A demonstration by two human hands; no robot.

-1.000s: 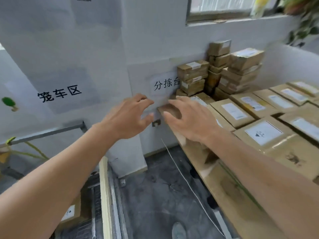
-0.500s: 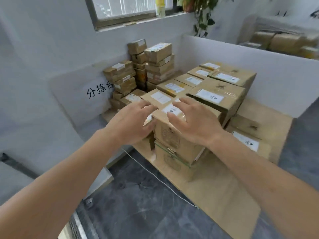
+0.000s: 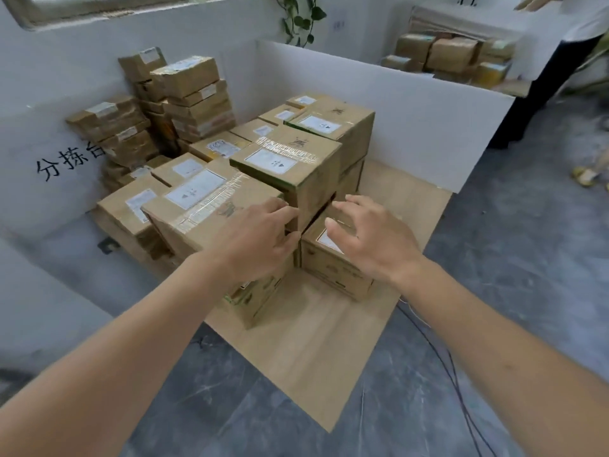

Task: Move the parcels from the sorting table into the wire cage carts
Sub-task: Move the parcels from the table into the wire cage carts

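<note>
Left hand: the left hand [image 3: 255, 239] reaches palm-down over the near end of a taped parcel [image 3: 211, 206], fingers loosely spread and slightly bent, fingertips at the box's right-hand edge; whether they press on the cardboard cannot be told, and nothing is gripped.
Right hand: the right hand [image 3: 369, 240] is spread over the small parcel [image 3: 333, 263], fingers apart and arched, thumb toward its white label; contact is unclear, and it clasps nothing.
Small parcel: stands low on the sorting table [image 3: 306, 351], near the table's right edge, just beside the taped parcel and in front of a taller stacked box [image 3: 290, 166].
Other parcels: more labelled cartons fill the table's middle; thinner ones [image 3: 191, 90] are piled at the far left corner against the wall.
Table: pale wood, its near corner bare; a white partition [image 3: 395, 103] runs along its far edge.
Room: grey marbled floor [image 3: 494, 258], a thin cable across it; black lettering on the left wall [image 3: 66, 163]; another person [image 3: 566, 44] stands at far right by further boxes.
</note>
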